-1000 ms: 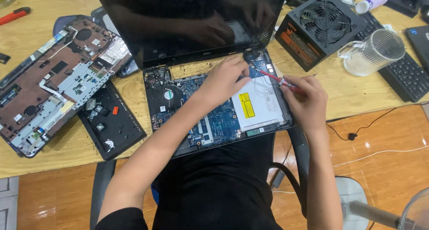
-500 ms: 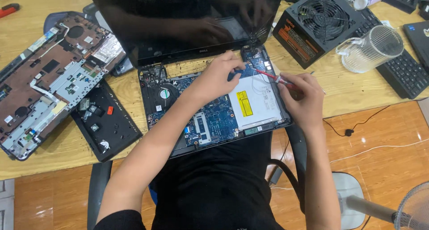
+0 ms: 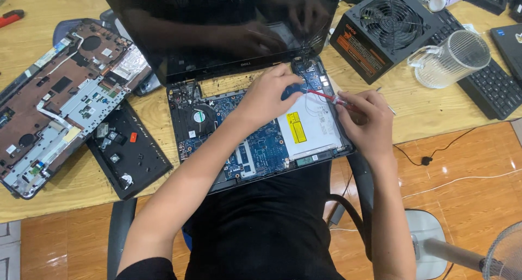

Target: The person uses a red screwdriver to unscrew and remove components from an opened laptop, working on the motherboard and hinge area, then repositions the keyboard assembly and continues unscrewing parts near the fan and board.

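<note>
- At the table edge nearest us lies the opened laptop (image 3: 255, 133), its bottom cover already off, so the blue circuit board, the round fan and a silver drive with a yellow label are bare; its dark screen stands tilted up at the far side.
- Judging from this, the opening-up is done and we are working on the inner parts; the board and drive sit in place, so most of the inside work seems to remain.
- Our left hand (image 3: 269, 95) reaches over the laptop's middle to its far right corner, fingers curled down onto the board; we cannot tell whether it pinches a small part or only steadies.
- Our right hand (image 3: 367, 119) rests at the laptop's right edge, closed around the red-handled screwdriver (image 3: 326, 97), whose shaft slants left toward the left hand's fingertips at that same corner.
- Left of the laptop lie a second stripped laptop chassis (image 3: 60, 100) and a black cover panel (image 3: 130, 149) with loose small parts on it.
- Right of the laptop and further back sit a black power supply (image 3: 380, 30) with its fan grille up, a clear plastic jug (image 3: 451, 60) and a black keyboard (image 3: 489, 84).
</note>
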